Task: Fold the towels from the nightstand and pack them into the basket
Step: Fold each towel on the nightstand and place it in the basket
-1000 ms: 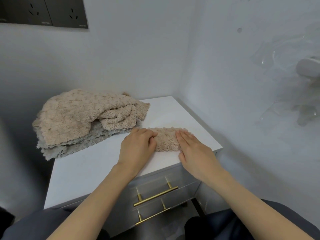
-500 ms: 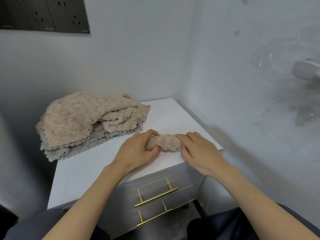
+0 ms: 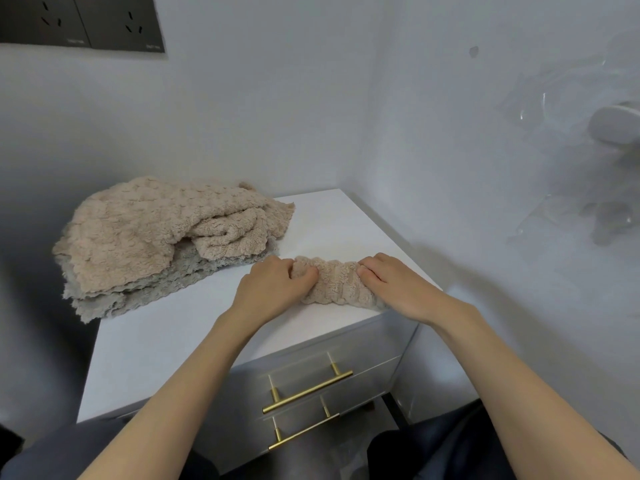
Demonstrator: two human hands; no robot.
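A small beige towel, folded into a narrow strip, lies near the front right corner of the white nightstand. My left hand grips its left end with curled fingers. At the strip's right end my right hand holds the cloth, fingers curled over it. A loose pile of beige towels rests on grey towels at the nightstand's back left. No basket is in view.
Two drawers with brass handles face me below the top. Walls close in behind and to the right. A dark socket panel hangs at the upper left. A clear wall holder sticks out at the right.
Both hands went from lying flat on the folded towel to curling round its ends. The towel is now bunched into a narrower strip between them.
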